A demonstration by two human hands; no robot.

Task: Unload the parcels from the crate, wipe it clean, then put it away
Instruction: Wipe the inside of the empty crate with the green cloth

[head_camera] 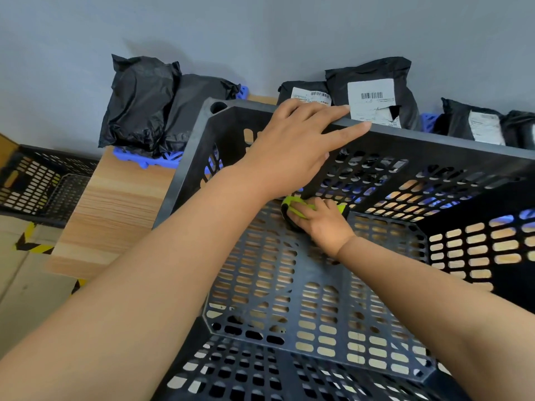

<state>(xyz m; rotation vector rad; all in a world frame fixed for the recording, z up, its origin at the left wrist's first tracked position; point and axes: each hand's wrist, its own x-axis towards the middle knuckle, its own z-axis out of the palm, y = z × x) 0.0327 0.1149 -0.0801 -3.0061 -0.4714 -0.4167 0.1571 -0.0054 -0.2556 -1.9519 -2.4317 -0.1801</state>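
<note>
From the head cam, unloading looks done: our crate (289, 285) is empty on the wooden table (110, 215), and the black parcels (373, 91) sit behind it along the grey wall (260, 24). We're mid-wipe. Our left hand (292, 146) lies fingers-spread on the far rim, gripping nothing; our right hand (321, 224) presses a green cloth (295, 205) into the floor's far corner. Putting away remains. Another crate (37, 183) sits left.

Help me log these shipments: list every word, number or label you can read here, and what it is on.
Nothing can be read.
Large parcel's label: barcode and print, too blurred.
Small parcel's label: barcode and print, too small.
Right parcel's label: print blurred.
Crate: no text visible.
</note>
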